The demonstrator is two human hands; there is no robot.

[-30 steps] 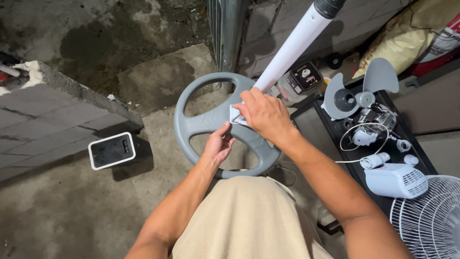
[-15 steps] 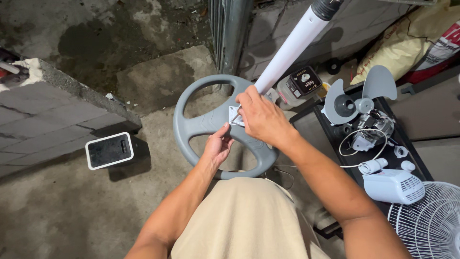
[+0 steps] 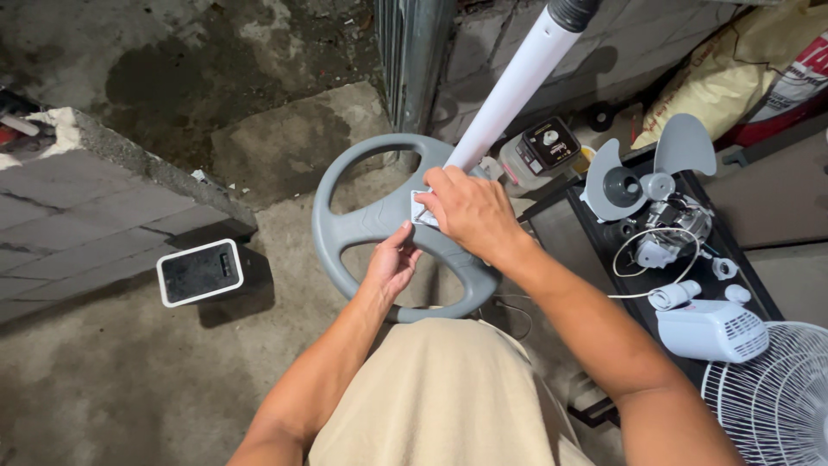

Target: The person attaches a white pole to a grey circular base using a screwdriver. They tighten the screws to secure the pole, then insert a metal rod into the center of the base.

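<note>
the concrete floor (image 3: 112,380) is lying under everything, with grey blocks (image 3: 95,216) stacked at the left. a grey ring-shaped fan base (image 3: 362,226) with spokes is sitting upright-tilted near the person's knees, and a white pole (image 3: 509,86) is rising from its hub toward the far right. at the right, a black tray (image 3: 561,237) is carrying loose fan parts: a grey fan blade (image 3: 642,164), a bare motor (image 3: 677,226) with a white cord looping over it, and a white motor cover (image 3: 711,330). a white wire grille (image 3: 768,397) is leaning at the near right corner, and a small white-framed device (image 3: 200,272) is lying on the floor at the left.

the right hand (image 3: 470,211) is pressing down on the hub where the pole meets the base, fingers curled over a small pale plate (image 3: 423,210); whether it is pinching something small there, i cannot tell. the left hand (image 3: 392,261) is gripping the near spoke from below, thumb on top, steadying the ring.

judging by the layout, the fan is sitting well apart in pieces: pole and base are joining up, while blade, motor, cover and grille are waiting unmounted, so most of the work appears to be left.
</note>
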